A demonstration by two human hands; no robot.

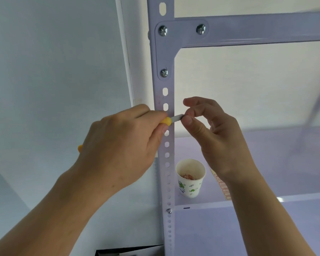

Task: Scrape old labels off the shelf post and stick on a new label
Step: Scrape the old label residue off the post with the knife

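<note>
My left hand (122,145) grips the scraper (167,121) steady while my right hand (216,137) pinches its blade tip (178,117), best wiped away from the edge.

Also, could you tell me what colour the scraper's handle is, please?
The scraper handle is yellow; the head view shows it.

No words or numbers can be read. The paper cup (190,179) carries only green drawings; the label sheet (223,189) just right of it is too blurred.
</note>
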